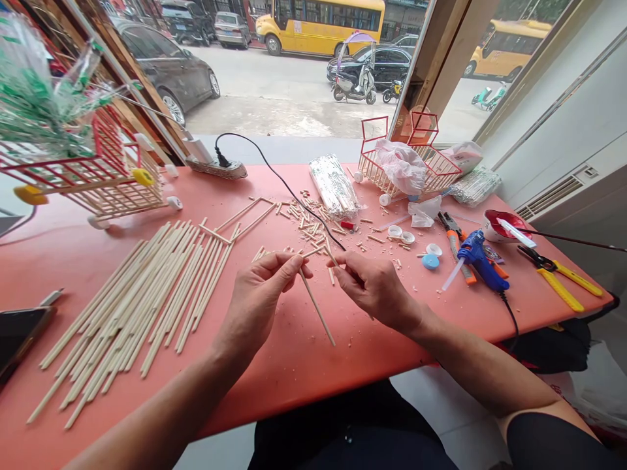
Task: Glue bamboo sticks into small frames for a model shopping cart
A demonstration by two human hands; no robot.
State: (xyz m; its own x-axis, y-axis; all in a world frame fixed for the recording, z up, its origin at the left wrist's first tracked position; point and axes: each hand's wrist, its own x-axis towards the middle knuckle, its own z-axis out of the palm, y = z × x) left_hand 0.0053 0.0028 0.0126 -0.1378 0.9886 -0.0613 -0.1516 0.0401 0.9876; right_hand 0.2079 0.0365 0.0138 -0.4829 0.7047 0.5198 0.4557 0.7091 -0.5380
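My left hand (267, 290) is closed in a pinch on a thin wooden stick (317, 308), which slants down toward the table's front edge. A shorter wooden piece runs from those fingertips across to my right hand (375, 287). That hand is closed too, gripping another wooden stick whose far end shows beneath it. The pieces meet at an angle between my hands; whether they are joined I cannot tell. Many loose wooden sticks (132, 307) lie in a spread pile left of my hands. Short cut pieces (308, 222) are scattered just beyond my fingers.
A blue glue gun (477, 261), yellow-handled pliers (558, 277) and orange-handled pliers (453, 241) lie at right. Small stick-built carts (122, 196) stand at left and back right. A wrapped stick bundle (334, 186) sits behind. A black cable (274, 160) crosses the pink table (274, 385).
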